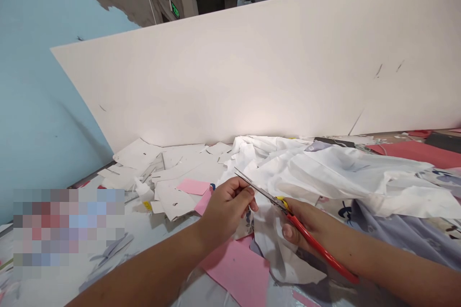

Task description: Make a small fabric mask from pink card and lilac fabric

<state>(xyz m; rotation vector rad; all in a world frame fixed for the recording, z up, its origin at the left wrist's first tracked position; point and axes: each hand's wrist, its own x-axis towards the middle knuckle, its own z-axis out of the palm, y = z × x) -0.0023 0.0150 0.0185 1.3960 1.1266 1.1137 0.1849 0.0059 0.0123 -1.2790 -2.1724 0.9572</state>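
My right hand point(306, 223) grips a pair of scissors point(317, 244) with red handles and a yellow part near the pivot. The blades point up and left, slightly parted at the tips. My left hand point(230, 201) is closed in a pinch beside the blades, thumb against fingers; what it holds, if anything, I cannot make out. Crumpled white cloth point(317, 168) spreads behind and below both hands. Under my left wrist lies a pink sheet point(237, 268).
White card pieces point(176, 196) pile up at left, near a small white bottle point(144, 192) with a yellow part. Grey-purple cloth point(403, 230) and red material point(418, 152) lie at right. A tall white board point(252, 76) stands behind; a blue wall point(43, 86) rises at left.
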